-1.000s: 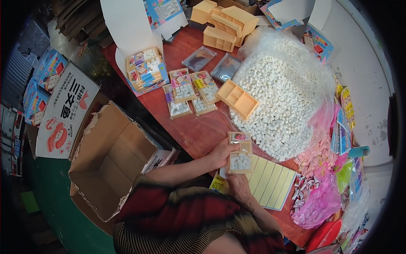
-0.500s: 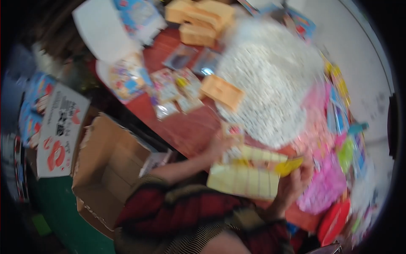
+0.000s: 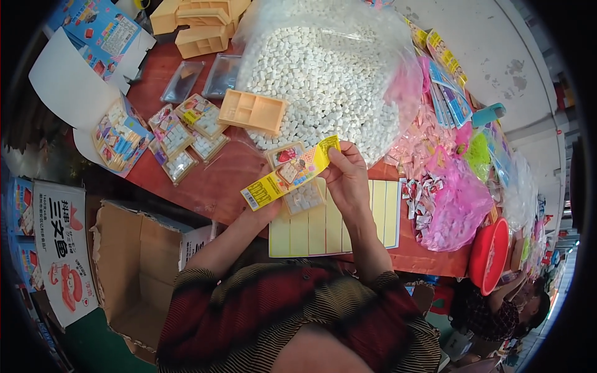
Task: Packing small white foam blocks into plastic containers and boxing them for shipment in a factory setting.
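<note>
My right hand pinches the upper right end of a yellow printed sticker strip between thumb and finger. The strip slants across a small filled tray with white pieces under a clear cover. My left hand grips that tray at its lower left side, by the strip's lower end; its fingers are mostly hidden. Beneath my right wrist lies a pale yellow sticker backing sheet with ruled lines. Just beyond, an orange-tan compartment tray sits at the edge of a heap of small white cubes.
Several packed trays lie left of centre near two clear lids. Tan trays are stacked at the back. An open carton stands at left. Pink bags and a red basin are at right; another person sits beyond.
My right hand has moved up and left, bringing the yellow strip across the filled tray. The backing sheet now lies flat on the table. The head view has shifted and sharpened.
</note>
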A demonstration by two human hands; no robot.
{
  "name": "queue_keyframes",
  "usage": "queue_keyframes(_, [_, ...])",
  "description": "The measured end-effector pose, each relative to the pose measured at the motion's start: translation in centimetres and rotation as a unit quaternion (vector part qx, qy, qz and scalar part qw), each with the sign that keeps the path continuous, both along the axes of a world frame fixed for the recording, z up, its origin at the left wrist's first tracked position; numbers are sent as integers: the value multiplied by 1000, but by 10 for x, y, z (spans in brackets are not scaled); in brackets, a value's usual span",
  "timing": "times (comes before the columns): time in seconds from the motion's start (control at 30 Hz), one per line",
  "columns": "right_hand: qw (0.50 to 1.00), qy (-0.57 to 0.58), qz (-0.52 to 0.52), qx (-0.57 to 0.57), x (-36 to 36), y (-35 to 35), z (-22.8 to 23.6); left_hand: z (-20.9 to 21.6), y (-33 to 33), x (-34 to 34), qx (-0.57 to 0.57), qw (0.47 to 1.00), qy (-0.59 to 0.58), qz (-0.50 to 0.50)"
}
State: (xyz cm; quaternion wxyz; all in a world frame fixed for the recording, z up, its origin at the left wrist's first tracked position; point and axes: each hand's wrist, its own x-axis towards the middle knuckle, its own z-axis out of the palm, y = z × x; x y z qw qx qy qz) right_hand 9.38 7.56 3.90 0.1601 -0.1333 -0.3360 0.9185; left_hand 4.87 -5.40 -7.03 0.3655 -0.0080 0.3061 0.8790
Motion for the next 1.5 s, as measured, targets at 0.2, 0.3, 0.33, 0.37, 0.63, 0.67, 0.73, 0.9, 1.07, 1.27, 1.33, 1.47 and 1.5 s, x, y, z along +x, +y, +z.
queue_keyframes(0.2, [998, -26, -32, 39, 0, 7, -20, 25, -2, -4, 29, 999, -20, 21])
queue_keyframes(0.3, [994, -54, -64, 68, -1, 7, -27, 33, -1, -8, 48, 997, -61, 8])
queue_keyframes(0.33, [992, -64, -77, 74, -1, 7, -30, 43, 0, -7, 12, 998, -64, 11])
queue_keyframes(0.37, [992, -64, -79, 74, -1, 8, -33, 49, 2, -6, -23, 997, -68, 14])
queue_keyframes(0.63, [984, -103, -95, 112, 5, 4, -38, 31, -4, -2, 30, 998, -61, 15])
queue_keyframes(0.67, [984, -102, -95, 112, 4, 2, -38, 28, -5, -2, 46, 999, -20, 19])
queue_keyframes(0.73, [980, -116, -105, 122, 6, 3, -40, 33, -2, -1, 34, 997, -64, 19])
queue_keyframes(0.9, [870, -155, -132, 448, 12, -7, -25, 31, -3, 0, 55, 997, -49, 11])
queue_keyframes(1.07, [550, -95, -155, 815, 22, -7, -14, 63, -5, 2, 69, 997, -38, 9])
queue_keyframes(1.27, [883, -187, 14, 431, 20, -8, -30, 83, 1, -7, -101, 991, 80, -43])
queue_keyframes(1.33, [930, -177, 161, 280, 20, -4, -29, 82, -6, -17, -129, 983, 90, -91])
queue_keyframes(1.47, [968, -142, 192, 81, 22, -10, -32, 76, -5, -34, -154, 963, 118, -187])
queue_keyframes(1.5, [971, -135, 195, 39, 23, -12, -33, 76, -5, -38, -147, 952, 128, -237])
